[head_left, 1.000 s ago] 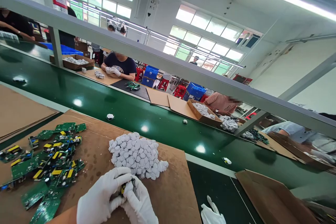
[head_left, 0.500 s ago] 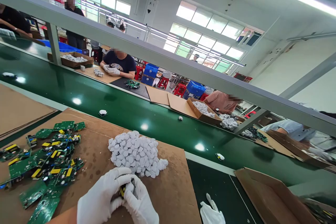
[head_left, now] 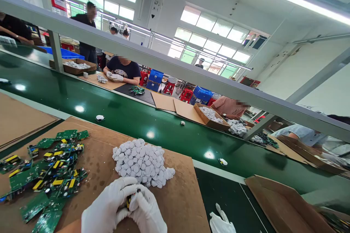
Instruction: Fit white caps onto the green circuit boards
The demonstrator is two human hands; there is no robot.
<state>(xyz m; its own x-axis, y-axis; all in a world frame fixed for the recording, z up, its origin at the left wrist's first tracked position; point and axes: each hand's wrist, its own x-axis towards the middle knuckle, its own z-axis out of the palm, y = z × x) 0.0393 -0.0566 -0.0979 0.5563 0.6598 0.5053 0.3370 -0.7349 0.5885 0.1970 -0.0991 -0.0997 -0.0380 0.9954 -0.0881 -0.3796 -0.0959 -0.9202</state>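
Note:
Both of my hands wear white gloves and meet over the cardboard sheet (head_left: 183, 204). My left hand (head_left: 109, 204) is closed around a small circuit board (head_left: 128, 201), of which a yellow part and some dark parts show. From the other side my right hand (head_left: 147, 207) grips the same board, its fingers pressed together; most of the board is hidden. Just beyond my fingers lies a heap of white round pads (head_left: 142, 162). To the left is a pile of green circuit boards (head_left: 51, 167) with yellow components, some face down.
A green conveyor belt (head_left: 164, 134) runs past the sheet, carrying a few white-topped boards (head_left: 100, 118). At lower right are a loose white glove (head_left: 222, 221) and an open cardboard box (head_left: 284, 204). Across the belt, co-workers sit by trays of white pads (head_left: 210, 114).
The boards on the belt have shifted left. A standing person in the background has moved right. My hands stay together on the circuit board, with only slight finger movement.

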